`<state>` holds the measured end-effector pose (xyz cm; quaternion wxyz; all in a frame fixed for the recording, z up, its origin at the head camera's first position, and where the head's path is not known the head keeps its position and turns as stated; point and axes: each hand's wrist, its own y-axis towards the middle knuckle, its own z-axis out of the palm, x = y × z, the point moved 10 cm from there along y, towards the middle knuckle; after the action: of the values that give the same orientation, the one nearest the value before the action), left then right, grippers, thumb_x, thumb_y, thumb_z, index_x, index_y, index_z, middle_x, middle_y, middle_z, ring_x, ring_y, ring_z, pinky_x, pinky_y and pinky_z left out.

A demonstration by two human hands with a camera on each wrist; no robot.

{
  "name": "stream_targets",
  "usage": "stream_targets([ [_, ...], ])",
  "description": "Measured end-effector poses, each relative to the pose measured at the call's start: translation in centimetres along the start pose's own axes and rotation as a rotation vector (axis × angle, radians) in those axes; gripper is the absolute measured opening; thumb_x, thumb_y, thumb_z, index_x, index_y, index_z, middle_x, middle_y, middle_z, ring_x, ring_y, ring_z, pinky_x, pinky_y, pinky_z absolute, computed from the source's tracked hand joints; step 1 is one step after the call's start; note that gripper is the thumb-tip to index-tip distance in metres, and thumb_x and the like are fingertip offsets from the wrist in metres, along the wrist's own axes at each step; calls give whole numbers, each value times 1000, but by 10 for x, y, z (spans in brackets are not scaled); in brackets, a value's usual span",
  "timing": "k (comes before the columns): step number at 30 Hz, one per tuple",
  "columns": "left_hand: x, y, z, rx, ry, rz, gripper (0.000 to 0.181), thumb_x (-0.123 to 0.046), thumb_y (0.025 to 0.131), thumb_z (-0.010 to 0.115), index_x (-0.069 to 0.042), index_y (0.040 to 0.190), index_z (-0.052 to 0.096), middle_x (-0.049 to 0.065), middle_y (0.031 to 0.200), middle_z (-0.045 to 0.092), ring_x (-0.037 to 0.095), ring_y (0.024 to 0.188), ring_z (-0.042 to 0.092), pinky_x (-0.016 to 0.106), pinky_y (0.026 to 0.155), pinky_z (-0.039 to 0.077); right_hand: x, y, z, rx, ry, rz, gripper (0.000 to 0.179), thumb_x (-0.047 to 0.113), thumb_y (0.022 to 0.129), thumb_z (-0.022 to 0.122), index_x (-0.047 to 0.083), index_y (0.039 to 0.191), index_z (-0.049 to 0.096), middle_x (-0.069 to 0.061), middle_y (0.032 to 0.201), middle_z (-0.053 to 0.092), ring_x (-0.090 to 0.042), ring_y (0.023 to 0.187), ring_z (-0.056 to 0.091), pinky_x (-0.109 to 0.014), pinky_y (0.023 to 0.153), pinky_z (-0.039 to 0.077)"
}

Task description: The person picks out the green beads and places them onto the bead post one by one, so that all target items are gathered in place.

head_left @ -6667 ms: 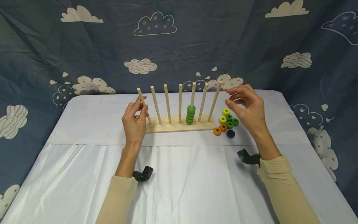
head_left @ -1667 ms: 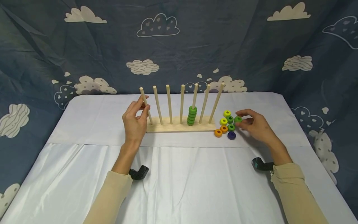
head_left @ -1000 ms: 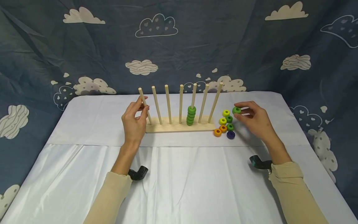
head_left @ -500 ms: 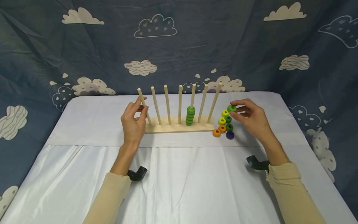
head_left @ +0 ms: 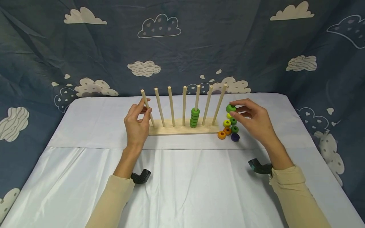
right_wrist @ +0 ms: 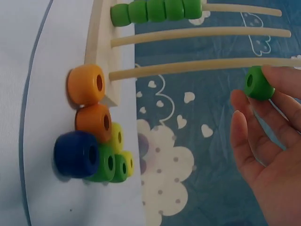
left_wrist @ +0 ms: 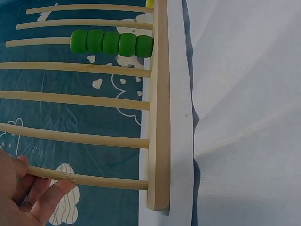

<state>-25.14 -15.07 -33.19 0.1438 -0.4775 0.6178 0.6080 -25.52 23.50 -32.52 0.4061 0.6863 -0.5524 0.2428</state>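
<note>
A wooden rack with several upright pegs has a flat base (head_left: 182, 129) on the white cloth. My left hand (head_left: 137, 125) grips the leftmost peg (left_wrist: 103, 181) between thumb and fingers. Green beads (head_left: 195, 117) are stacked on one peg right of the middle. My right hand (head_left: 255, 118) pinches a loose green bead (right_wrist: 258, 83) at its fingertips, raised off the table beside the rightmost peg (right_wrist: 202, 65). In the right wrist view the bead's hole faces the pegs.
By the rack's right end lie loose beads: orange (head_left: 221, 135), dark blue (head_left: 235, 137), yellow (head_left: 227, 123) and green (head_left: 234, 129). A dark blue cloud-print curtain (head_left: 182, 47) hangs behind the white-covered table (head_left: 182, 183).
My right hand has picked up a green bead from the right of the loose group and carried it up and left toward the rack. The left hand keeps its grip on the leftmost peg.
</note>
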Motion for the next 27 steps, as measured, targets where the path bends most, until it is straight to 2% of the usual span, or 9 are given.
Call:
stream_targets([
  [6, 0, -1, -1, 0, 2, -2, 41, -1, 97, 70, -9, 137, 69, 21, 102, 65, 30, 95, 72, 4, 71, 58, 9, 0, 3, -4, 3, -6, 36, 14, 98, 74, 12, 133, 68, -5, 131, 67, 3, 104, 62, -4, 89, 52],
  [17, 1, -1, 0, -3, 7, -3, 40, 0, 97, 70, -9, 136, 70, 20, 102, 65, 30, 96, 72, 4, 71, 58, 26, 1, 6, -23, 42, -97, 34, 9, 97, 74, 10, 132, 69, -8, 126, 68, 4, 103, 65, -7, 87, 55],
  [27, 1, -2, 0, -10, 7, 11, 41, -1, 98, 70, -9, 138, 69, 20, 101, 66, 30, 96, 72, 4, 71, 58, 35, 2, 11, -9, 50, -119, 36, 10, 97, 74, 14, 133, 70, -7, 128, 70, 3, 104, 65, -7, 89, 55],
])
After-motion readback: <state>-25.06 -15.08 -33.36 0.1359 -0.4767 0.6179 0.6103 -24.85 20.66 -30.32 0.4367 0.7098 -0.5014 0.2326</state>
